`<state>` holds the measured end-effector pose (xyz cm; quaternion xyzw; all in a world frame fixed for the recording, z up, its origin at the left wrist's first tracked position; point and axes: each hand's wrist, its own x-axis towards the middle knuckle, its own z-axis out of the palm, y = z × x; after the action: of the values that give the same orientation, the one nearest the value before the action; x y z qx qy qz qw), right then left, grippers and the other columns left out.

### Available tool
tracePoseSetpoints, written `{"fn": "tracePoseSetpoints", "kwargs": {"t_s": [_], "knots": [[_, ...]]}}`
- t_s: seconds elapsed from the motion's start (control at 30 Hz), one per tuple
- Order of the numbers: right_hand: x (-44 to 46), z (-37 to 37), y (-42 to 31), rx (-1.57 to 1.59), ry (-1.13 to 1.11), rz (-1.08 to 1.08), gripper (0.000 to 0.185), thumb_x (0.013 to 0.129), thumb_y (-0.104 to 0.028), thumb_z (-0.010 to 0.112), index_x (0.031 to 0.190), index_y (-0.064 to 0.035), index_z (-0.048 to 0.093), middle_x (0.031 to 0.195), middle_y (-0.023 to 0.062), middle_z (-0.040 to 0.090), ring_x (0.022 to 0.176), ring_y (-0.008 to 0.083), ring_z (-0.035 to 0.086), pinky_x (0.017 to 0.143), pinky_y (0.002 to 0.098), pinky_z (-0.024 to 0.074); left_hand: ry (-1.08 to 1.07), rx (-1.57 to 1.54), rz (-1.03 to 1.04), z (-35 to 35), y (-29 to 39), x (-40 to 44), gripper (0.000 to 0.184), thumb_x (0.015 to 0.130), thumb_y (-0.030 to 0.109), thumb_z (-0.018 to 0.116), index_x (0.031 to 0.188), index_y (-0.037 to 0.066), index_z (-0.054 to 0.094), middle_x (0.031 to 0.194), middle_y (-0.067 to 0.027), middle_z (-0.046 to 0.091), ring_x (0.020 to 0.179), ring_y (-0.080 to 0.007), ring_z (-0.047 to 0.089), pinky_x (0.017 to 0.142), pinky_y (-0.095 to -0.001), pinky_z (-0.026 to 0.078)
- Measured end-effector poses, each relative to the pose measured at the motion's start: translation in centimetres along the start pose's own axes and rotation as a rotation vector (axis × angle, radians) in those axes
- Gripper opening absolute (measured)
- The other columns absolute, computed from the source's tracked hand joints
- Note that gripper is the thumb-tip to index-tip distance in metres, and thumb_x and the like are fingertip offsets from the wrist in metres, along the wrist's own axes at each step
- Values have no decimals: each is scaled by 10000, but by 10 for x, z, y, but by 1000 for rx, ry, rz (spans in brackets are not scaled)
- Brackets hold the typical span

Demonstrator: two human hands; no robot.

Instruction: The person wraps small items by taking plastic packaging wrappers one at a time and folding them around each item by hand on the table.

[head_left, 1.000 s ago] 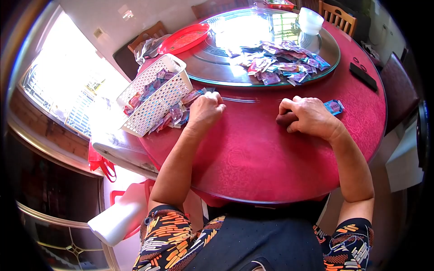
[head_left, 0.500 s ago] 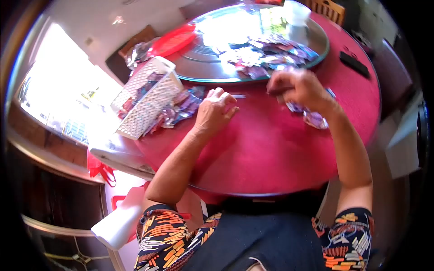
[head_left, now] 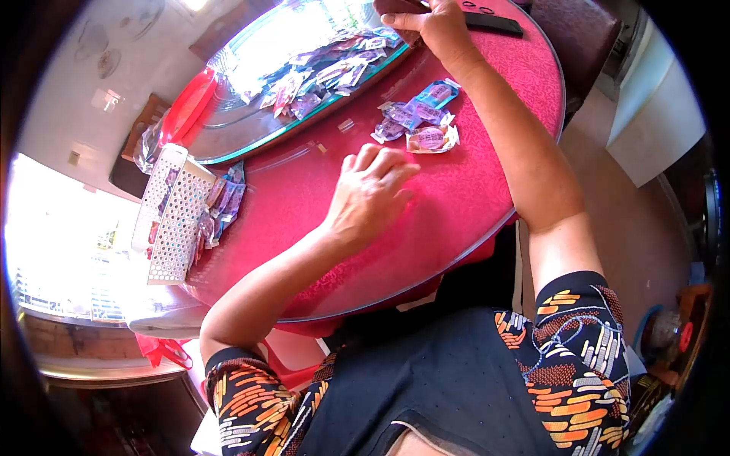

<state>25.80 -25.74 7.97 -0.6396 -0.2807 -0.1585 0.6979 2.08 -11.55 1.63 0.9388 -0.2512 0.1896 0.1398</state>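
Observation:
My left hand (head_left: pixel 370 191) hovers over the red tablecloth (head_left: pixel 304 228), its fingers loosely bent and apart with nothing between them. At the top edge of the view my right hand (head_left: pixel 441 29) is closed on a dark brown object (head_left: pixel 401 17), which is partly cut off. Below that hand lies a small group of purple and blue packets (head_left: pixel 417 114), with one cream and purple packet (head_left: pixel 431 139) nearest to me. Other packets (head_left: pixel 225 199) lean against the white perforated basket (head_left: pixel 182 220) on the left.
A glass turntable (head_left: pixel 228 144) carries a large pile of packets (head_left: pixel 327 72). A red tray (head_left: pixel 188 106) stands at its left side. The black phone (head_left: pixel 494 24) lies near the far right edge of the table. Chairs stand around it.
The view has turned to the right. My right hand has moved up and away past the small packet group, holding the brown object. My left hand has moved away from the packets beside the basket.

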Motion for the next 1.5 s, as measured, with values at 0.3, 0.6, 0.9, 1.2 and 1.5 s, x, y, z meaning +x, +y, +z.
{"fn": "tracePoseSetpoints", "kwargs": {"t_s": [0.3,0.6,0.9,1.2,1.5], "knots": [[-15,10,-20,-176,-188,82,437,814,-76,865,1226,-10,734,953,63,766,766,122,700,674,265,550,-120,-20,-7,7,5,8,583,926,371,779,1433,143,606,1425,-93,618,1347,-319,528,1082,-497,395],[-33,32,-12,-174,-483,-79,344,835,-50,856,1154,-55,726,1028,3,744,979,99,688,912,265,571,43,101,-217,-28,-32,-49,276,874,338,820,1079,167,749,1055,-35,649,1079,-281,567,917,-470,446],[-54,46,-22,-189,-723,-284,410,743,-176,917,1116,-118,760,1024,57,804,928,195,762,876,311,598,99,112,-59,-35,-39,-57,165,807,70,812,937,144,742,1067,-17,693,1164,-302,602,943,-500,478],[-64,50,-23,-209,-859,-312,373,742,-89,882,1093,-102,757,1017,67,805,934,180,766,869,312,590,90,-46,-252,-44,-58,-61,203,817,171,853,920,117,687,1028,-85,635,1033,-323,574,885,-454,501],[-89,63,-26,-444,-1081,-324,304,779,-219,845,1066,-166,761,920,117,720,935,323,718,834,455,562,105,58,-387,-33,-65,-65,220,830,267,831,954,140,700,1074,-86,620,1121,-361,547,937,-516,464]]}}
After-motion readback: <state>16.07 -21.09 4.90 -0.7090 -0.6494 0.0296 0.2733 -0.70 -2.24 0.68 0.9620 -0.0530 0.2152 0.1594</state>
